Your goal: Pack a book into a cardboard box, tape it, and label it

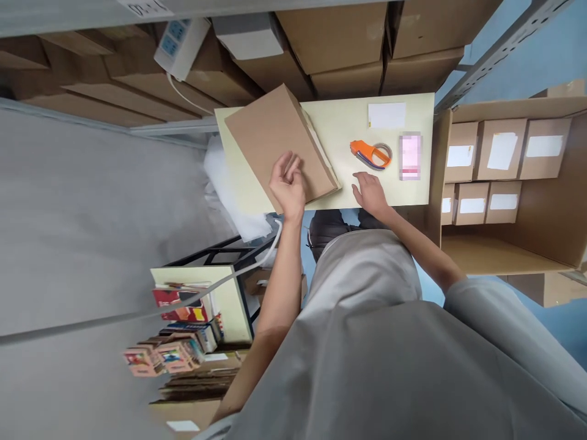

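A flat brown cardboard box (pixel 270 122) lies at a slant on the left part of the pale yellow table (pixel 337 116). My left hand (pixel 290 183) is over the box's near part, its fingers loosely bent and nothing visible in them. Whether it touches the cardboard I cannot tell. To the right, my right hand (pixel 370 192) is at the table's near edge, fingers stretched out and holding nothing. Just beyond those fingers lies an orange tape dispenser (pixel 363 150) with a roll of tape on it.
On the table are a white label (pixel 386 115) and a blurred pink item (pixel 409 156). Closed cartons (pixel 334 36) and a white power strip (pixel 182 46) fill the shelf behind. A large open carton (pixel 504 253) holding several small boxes stands right; books (pixel 183 305) lie lower left.
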The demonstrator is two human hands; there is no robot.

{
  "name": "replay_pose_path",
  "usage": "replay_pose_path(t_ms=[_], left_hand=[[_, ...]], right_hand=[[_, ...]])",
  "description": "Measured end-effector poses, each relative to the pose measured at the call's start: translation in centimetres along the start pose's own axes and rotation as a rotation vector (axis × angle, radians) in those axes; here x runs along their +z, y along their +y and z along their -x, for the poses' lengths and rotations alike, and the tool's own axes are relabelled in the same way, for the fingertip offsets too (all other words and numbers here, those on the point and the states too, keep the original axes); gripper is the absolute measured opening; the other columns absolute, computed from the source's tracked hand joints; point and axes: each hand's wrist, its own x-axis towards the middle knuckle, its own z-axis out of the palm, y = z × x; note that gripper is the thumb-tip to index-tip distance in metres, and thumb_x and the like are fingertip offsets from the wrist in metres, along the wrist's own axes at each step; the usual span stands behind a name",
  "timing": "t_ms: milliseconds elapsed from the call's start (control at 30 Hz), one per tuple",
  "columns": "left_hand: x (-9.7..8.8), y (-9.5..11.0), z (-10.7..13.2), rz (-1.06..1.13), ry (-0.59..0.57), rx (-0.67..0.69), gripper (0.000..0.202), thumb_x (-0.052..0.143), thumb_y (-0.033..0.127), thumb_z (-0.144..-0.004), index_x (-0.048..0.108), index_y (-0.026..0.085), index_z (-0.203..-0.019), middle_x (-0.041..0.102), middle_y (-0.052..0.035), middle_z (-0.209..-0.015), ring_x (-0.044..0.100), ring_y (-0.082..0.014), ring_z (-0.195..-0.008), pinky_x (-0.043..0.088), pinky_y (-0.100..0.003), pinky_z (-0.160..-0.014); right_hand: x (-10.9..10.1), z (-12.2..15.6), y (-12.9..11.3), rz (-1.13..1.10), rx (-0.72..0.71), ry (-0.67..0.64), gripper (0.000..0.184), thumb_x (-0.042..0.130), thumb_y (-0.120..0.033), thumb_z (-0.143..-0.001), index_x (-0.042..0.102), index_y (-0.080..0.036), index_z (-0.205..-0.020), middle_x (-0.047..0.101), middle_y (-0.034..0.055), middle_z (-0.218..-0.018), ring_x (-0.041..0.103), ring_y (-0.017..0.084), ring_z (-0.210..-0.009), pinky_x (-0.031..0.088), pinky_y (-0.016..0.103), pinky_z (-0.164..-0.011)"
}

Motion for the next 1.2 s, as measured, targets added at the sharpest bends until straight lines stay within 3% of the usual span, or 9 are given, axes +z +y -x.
replay_pose_path(t_ms=[300,433,500,567,667,833,1000,1200], left_hand=[[0.2,-0.8,0.9,0.039,0.015,-0.067,0.061,0.078,0.062,-0.106,0.07,0.022,-0.151,0.08,-0.018,-0.146,0.074,-0.0329,-0.148,0.058,-0.049,-0.13],[0.2,-1.0,1.6,0.026,0.046,-0.068,0.054,0.065,0.061,-0.113,0.074,0.021,-0.148,0.082,-0.0159,-0.142,0.076,-0.031,-0.146,0.056,-0.05,-0.132],[0.0,-1.0,2.0,-0.062,0.036,-0.031,0.055,0.058,0.059,-0.116,0.072,0.022,-0.154,0.077,-0.0159,-0.153,0.064,-0.0315,-0.159,0.045,-0.053,-0.14],[0.0,-1.2,2.5,-0.203,-0.007,0.018,0.059,0.057,0.057,-0.116,0.066,0.023,-0.163,0.064,-0.016,-0.172,0.041,-0.032,-0.176,0.028,-0.054,-0.147],[0.1,-2.1,2.8,-0.362,-0.07,0.057,0.066,0.054,0.058,-0.117,0.057,0.022,-0.172,0.044,-0.0158,-0.188,0.016,-0.032,-0.184,0.008,-0.053,-0.151],[0.6,-3.5,2.8,-0.395,-0.073,0.08,0.067,0.04,0.058,-0.119,0.054,0.021,-0.174,0.04,-0.0152,-0.19,0.014,-0.0319,-0.185,0.0,-0.054,-0.151],[0.7,-3.8,2.9,-0.403,-0.058,0.088,0.067,0.037,0.058,-0.12,0.052,0.024,-0.176,0.041,-0.0132,-0.189,0.013,-0.0296,-0.185,0.003,-0.054,-0.151],[0.9,-3.7,2.9,-0.423,-0.071,0.08,0.068,0.043,0.056,-0.119,0.05,0.022,-0.178,0.04,-0.015,-0.19,0.013,-0.0313,-0.185,0.005,-0.056,-0.151]], right_hand=[[1.8,-1.4,0.1,-0.067,0.005,-0.085,0.049,0.037,-0.023,-0.116,0.065,-0.009,-0.154,0.074,0.025,-0.151,0.071,0.039,-0.138,0.051,0.052,-0.123],[2.7,-2.1,0.5,-0.108,0.027,-0.09,0.049,0.037,-0.022,-0.116,0.064,-0.009,-0.154,0.074,0.0247,-0.154,0.074,0.036,-0.138,0.054,0.05,-0.123],[3.7,-2.7,0.7,-0.2,0.06,-0.105,0.05,0.038,-0.021,-0.114,0.063,-0.009,-0.157,0.073,0.0235,-0.157,0.075,0.033,-0.14,0.056,0.048,-0.123],[5.0,-3.3,0.7,-0.351,0.106,-0.124,0.054,0.04,-0.02,-0.113,0.062,-0.009,-0.16,0.073,0.0212,-0.161,0.074,0.031,-0.144,0.057,0.046,-0.127],[7.4,-4.1,0.7,-0.578,0.168,-0.137,0.057,0.049,-0.025,-0.11,0.064,-0.012,-0.164,0.07,0.0163,-0.167,0.068,0.029,-0.155,0.049,0.046,-0.138],[9.9,-4.0,1.3,-0.762,0.229,-0.089,0.069,0.056,-0.032,-0.107,0.055,-0.017,-0.175,0.061,0.011,-0.177,0.056,0.03,-0.168,0.035,0.05,-0.147],[10.0,-2.4,1.7,-0.813,0.274,-0.105,0.078,0.057,-0.029,-0.102,0.05,-0.013,-0.178,0.061,0.0126,-0.177,0.054,0.033,-0.17,0.036,0.054,-0.147],[10.2,-1.4,-0.3,-0.901,0.198,-0.161,0.083,0.058,-0.027,-0.095,0.053,-0.016,-0.177,0.051,0.0037,-0.184,0.042,0.028,-0.177,0.019,0.048,-0.151]])
